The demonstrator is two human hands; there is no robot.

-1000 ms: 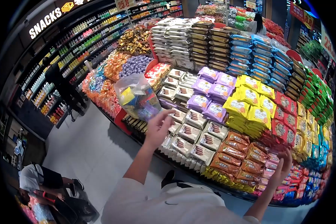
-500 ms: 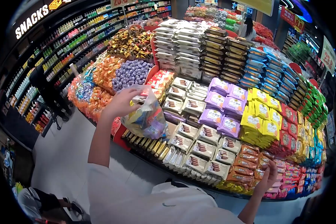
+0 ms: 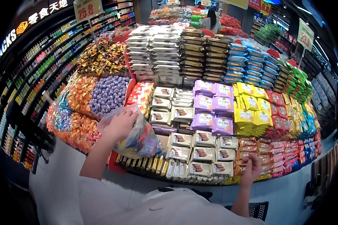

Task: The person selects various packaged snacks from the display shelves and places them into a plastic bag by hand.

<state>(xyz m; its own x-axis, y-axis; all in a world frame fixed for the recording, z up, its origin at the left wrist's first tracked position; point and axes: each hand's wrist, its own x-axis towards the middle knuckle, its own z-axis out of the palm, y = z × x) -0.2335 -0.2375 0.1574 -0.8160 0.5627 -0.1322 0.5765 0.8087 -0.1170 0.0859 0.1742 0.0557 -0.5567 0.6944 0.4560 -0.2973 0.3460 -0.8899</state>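
Observation:
My left hand point(image 3: 121, 125) grips the top of a clear plastic bag point(image 3: 141, 140), its fingers closed over the gathered plastic. Colourful wrapped snacks show through the bag, which hangs at the display's near left side. My right hand point(image 3: 251, 168) hovers in front of the orange-brown snack packets point(image 3: 248, 144), its fingers loosely bent and apart, with nothing visible in them. White snack packs with brown biscuit pictures point(image 3: 202, 153) lie between the two hands. Behind them are purple packs point(image 3: 204, 103) and yellow packs point(image 3: 253, 101).
Purple wrapped candies point(image 3: 109, 93) and orange-wrapped sweets point(image 3: 80, 95) fill bins on the left. Tall stacks of white packets point(image 3: 165, 48) and blue packets point(image 3: 236, 62) rise behind. A price sign point(image 3: 87, 10) stands at upper left. Bottle shelves line the left wall; a person point(image 3: 211, 21) is far back.
The camera view has shifted, and the display sits further left. My left hand and the bag have moved left and lower in view. The right hand has moved left in view too.

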